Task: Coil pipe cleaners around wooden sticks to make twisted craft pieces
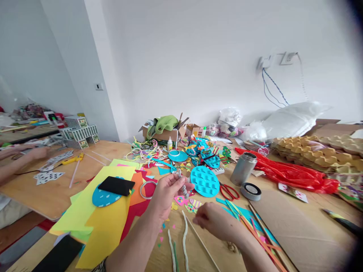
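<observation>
My left hand [170, 190] pinches a grey twisted pipe cleaner [185, 192], held upright above the table; its tip sticks out over the fingers. To the right and lower, my right hand [211, 220] is closed with curled fingers, and what they may grip is hidden. White pipe cleaners [185, 241] and a thin pale stick [203, 242] lie on the table below both hands. Behind the left hand are a round blue dimpled piece [204, 182] and colourful paper fish [195, 203]. Red-handled scissors [230, 192] lie beyond the right hand.
On the left, a phone [116, 185] rests on yellow paper [109, 226]. At right stand a metal flask [244, 168], its lid [251, 190], cardboard [295, 226] and egg trays [306, 151]. Another person's hand [38, 154] is at far left near playing cards [48, 176].
</observation>
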### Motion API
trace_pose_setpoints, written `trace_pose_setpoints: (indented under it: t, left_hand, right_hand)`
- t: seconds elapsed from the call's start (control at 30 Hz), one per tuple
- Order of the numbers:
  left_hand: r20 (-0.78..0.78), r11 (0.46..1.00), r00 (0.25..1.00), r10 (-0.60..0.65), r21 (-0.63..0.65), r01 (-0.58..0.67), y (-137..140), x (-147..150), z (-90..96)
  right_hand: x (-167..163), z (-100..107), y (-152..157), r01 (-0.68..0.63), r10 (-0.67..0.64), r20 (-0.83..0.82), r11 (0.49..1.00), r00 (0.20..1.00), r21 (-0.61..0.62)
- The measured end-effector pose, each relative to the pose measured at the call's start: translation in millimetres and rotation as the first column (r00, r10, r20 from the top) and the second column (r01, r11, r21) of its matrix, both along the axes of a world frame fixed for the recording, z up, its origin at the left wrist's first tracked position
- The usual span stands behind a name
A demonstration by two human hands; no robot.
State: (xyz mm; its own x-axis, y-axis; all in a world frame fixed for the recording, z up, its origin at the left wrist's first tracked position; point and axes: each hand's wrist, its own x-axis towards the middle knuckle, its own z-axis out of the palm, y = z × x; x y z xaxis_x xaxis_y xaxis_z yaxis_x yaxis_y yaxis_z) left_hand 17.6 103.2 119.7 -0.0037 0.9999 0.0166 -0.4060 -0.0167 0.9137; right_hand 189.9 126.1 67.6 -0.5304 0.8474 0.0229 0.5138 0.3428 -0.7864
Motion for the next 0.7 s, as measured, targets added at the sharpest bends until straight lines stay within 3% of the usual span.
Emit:
trace_pose_setpoints:
  t: [0.07,0.1,0.17,0.23,0.4,0.7]
  left_hand:
    - [-0.050,0.999,0.998,0.023,0.036,-0.021,0.6,1.6,-2.1]
    - [-0.077,0.998,0.997,0.026,0.051,-0.022,0.9,2.5,-3.2]
    - [-0.123,0.997,0.992,0.018,0.075,-0.009,1.1,4.8,-5.4]
    - [-0.158,0.995,0.987,0.017,0.097,-0.002,0.7,7.5,-7.1]
    - [-0.217,0.993,0.975,0.042,0.121,-0.016,-0.7,12.3,-9.1]
    - [-0.171,0.994,0.984,0.046,0.102,-0.029,-0.7,14.5,-9.9]
  right_hand:
    - [-4.2,13.2,0.2,-0.032,0.027,-0.087,0.998,0.996,-0.060]
    - [-6.6,18.6,-0.5,-0.086,0.038,-0.249,0.979,0.968,-0.184]
    - [-11.2,25.1,-2.9,-0.146,-0.046,-0.488,0.926,0.872,-0.349]
    - [-14.6,25.9,-5.5,-0.199,-0.142,-0.609,0.867,0.780,-0.457]
    - [-18.2,21.5,-7.5,-0.278,-0.232,-0.676,0.783,0.699,-0.556]
    - [-19.4,22.6,-9.7,-0.324,-0.317,-0.714,0.727,0.624,-0.605]
